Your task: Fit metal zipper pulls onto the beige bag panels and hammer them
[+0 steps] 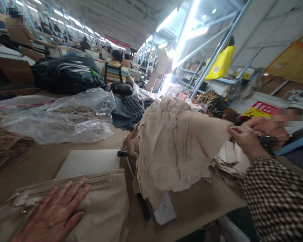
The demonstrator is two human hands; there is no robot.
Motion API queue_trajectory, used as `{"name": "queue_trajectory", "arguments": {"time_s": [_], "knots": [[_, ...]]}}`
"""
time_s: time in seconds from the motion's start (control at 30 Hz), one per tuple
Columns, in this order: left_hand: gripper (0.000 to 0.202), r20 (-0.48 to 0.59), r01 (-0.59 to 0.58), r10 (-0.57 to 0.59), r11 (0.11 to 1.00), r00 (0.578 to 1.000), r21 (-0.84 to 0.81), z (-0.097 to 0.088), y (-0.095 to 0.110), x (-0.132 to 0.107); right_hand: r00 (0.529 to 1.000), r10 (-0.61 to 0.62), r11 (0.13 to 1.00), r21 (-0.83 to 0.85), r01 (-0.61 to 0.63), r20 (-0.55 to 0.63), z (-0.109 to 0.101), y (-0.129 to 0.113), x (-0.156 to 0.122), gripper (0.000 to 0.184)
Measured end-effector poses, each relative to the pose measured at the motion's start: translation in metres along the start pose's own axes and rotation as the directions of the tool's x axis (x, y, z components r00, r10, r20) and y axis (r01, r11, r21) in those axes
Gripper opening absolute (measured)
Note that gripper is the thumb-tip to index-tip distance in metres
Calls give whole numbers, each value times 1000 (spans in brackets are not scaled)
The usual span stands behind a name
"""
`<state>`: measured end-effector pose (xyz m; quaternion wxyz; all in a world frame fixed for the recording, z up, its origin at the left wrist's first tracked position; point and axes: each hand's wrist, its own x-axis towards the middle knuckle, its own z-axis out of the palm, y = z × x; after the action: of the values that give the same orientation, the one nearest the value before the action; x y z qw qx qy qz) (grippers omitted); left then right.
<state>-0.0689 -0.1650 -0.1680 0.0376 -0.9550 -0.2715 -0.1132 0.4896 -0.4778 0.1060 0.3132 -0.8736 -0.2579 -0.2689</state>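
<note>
My left hand (57, 210) lies flat, fingers spread, on a beige fabric piece (103, 198) with a zipper along its upper edge. At the right, my right hand (244, 137) pinches the corner of a beige zippered panel (204, 134). That panel is partly raised from a heap of similar beige pieces (156, 161). Behind the left fabric piece is a pale flat board (91, 161). A dark-handled tool (142, 206) lies partly under the heap, its kind unclear. Beside it a white paper slip (165, 211) shows under the fabric's lower edge.
Clear plastic bags (86, 117) with beige pieces lie at the back left, beside dark folded fabric (127, 112). A black bundle (65, 74) stands behind them. A slanting blue metal frame (212, 67) rises at the right. Other people sit farther back and at the right.
</note>
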Motion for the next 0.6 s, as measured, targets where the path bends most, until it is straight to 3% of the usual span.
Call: {"name": "queue_trajectory", "arguments": {"time_s": [0.07, 0.13, 0.23, 0.33, 0.43, 0.6], "knots": [[50, 0, -10, 10, 1000, 1000, -2, 2, -1, -1, 998, -29, 996, -88, 24, -55, 0, -6, -4, 27], [52, 9, -29, 29, 1000, 1000, -3, 1, -3, -2, 993, -120, 986, -118, 117, -17, 14, -23, -24, 32], [52, 25, -42, 42, 999, 999, 10, -3, -2, -1, 940, -243, 961, -69, 266, 240, 52, -54, -67, 21], [53, 50, -43, 42, 999, 998, 13, -13, 3, 2, 892, -200, 952, -136, 275, 406, 86, -77, -95, 30], [56, 83, -29, 29, 1000, 996, -1, -23, 8, 5, 891, -161, 935, -222, 275, 425, 103, -90, -98, 34], [56, 131, -5, 10, 999, 991, -37, -35, 12, 10, 861, -163, 902, -280, 327, 481, 104, -101, -92, 27]]}}
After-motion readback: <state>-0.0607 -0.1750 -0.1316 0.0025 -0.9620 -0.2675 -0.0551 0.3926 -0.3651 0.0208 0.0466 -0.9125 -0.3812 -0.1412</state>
